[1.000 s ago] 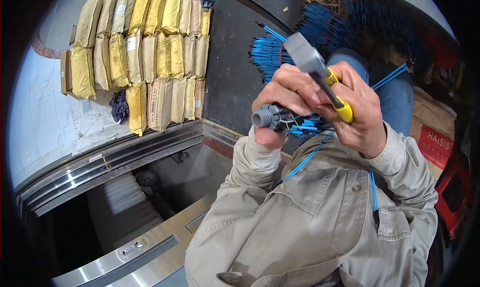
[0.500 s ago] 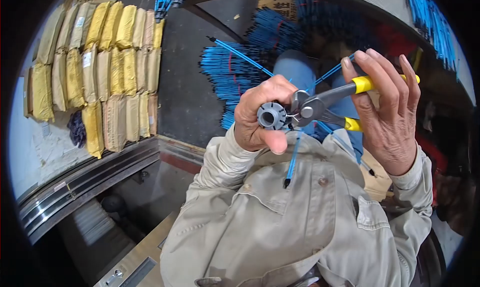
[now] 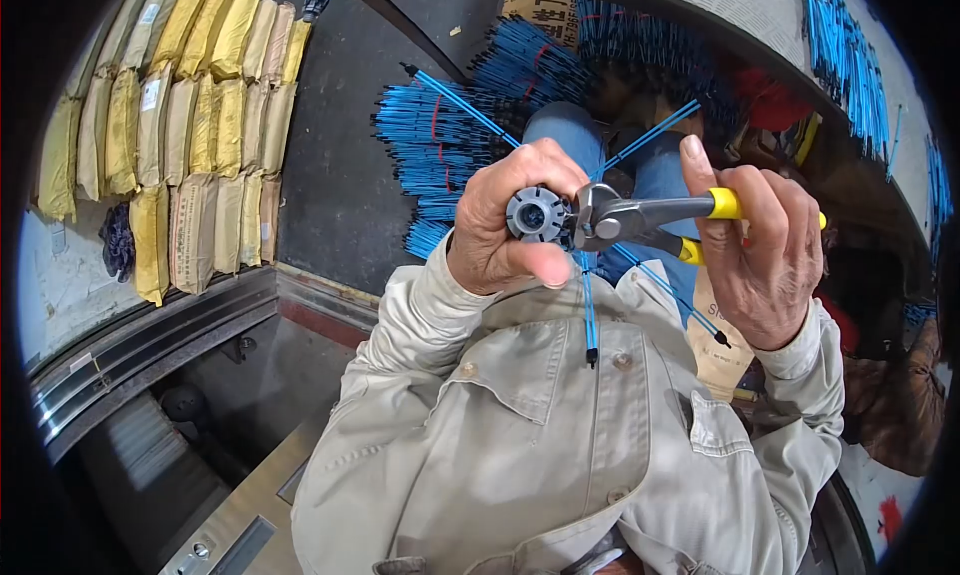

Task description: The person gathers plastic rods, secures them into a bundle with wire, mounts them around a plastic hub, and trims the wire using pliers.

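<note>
My left hand (image 3: 485, 210) is closed around a grey round plastic hub (image 3: 519, 218) with slots around its rim, its open end facing up at me. Thin blue rods (image 3: 590, 315) with black tips spread out from beneath the hub. In my right hand (image 3: 765, 250) is a pair of pincers (image 3: 645, 215) with yellow grips, my index finger stretched out above the upper handle. The pincers' head sits against the side of the hub, beside my left fingers. Whatever lies between the jaws is hidden.
Bundles of blue rods (image 3: 430, 140) lie on the dark floor beyond my knees. More rods (image 3: 845, 65) rest on the table at the upper right. Rows of yellow and tan wrapped packages (image 3: 190, 125) stand at the left. A metal rail (image 3: 150, 355) runs along the lower left.
The pincers' handles have come closer together and my right fingers have curled in around them. Both hands appear slightly further left in view. The blue rods around the hub have shifted.
</note>
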Demonstrator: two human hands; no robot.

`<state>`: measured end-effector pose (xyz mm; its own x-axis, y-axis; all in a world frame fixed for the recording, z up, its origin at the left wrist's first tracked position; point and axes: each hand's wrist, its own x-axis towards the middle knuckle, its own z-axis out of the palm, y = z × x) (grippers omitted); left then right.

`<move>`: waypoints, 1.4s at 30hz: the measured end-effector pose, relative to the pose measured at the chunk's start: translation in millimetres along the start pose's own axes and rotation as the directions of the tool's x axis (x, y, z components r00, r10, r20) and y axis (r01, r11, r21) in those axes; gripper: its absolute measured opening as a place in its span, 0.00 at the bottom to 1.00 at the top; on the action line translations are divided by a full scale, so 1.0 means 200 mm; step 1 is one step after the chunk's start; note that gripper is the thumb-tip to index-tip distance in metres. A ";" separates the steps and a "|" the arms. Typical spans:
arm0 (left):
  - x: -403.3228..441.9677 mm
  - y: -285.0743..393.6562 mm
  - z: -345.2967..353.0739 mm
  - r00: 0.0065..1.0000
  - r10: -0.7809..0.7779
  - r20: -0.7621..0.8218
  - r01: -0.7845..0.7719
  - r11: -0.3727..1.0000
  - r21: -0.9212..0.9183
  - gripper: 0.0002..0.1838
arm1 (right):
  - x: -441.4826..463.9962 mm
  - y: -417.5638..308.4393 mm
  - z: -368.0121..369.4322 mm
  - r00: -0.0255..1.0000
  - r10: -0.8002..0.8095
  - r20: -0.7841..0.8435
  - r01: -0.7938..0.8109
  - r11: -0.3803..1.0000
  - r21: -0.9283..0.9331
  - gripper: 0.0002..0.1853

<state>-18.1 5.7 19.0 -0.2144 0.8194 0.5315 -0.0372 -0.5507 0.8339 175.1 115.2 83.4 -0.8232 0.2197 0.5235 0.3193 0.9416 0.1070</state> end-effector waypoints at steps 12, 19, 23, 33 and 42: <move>-0.04 -0.02 0.03 0.991 0.045 -0.127 -0.035 0.996 0.079 0.34 | -0.05 0.00 0.08 1.000 -0.012 -0.009 0.014 0.979 0.205 0.11; 0.01 -0.01 0.04 0.998 0.001 -0.059 0.007 0.990 0.138 0.34 | 0.12 0.20 -0.24 0.854 -0.235 0.463 -0.045 0.855 0.517 0.12; 0.01 0.00 0.04 0.994 -0.002 0.113 -0.024 0.974 0.223 0.38 | 0.12 0.26 -0.27 0.479 -0.412 0.775 -0.684 0.378 0.624 0.14; 0.01 0.00 0.01 0.990 -0.031 0.136 0.014 0.992 0.125 0.38 | -0.16 0.04 -0.06 0.488 -0.658 0.573 -0.801 -0.598 -0.004 0.28; 0.02 0.01 0.02 0.990 -0.053 0.127 0.042 0.995 0.086 0.40 | -0.23 -0.04 0.03 0.653 -0.619 0.436 -0.712 -0.698 0.076 0.25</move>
<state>-15.6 8.5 23.3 -0.0862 0.8609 0.5013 0.0380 -0.5000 0.8652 206.7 98.5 54.2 -0.9401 -0.3282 -0.0926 0.3277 -0.7942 -0.5118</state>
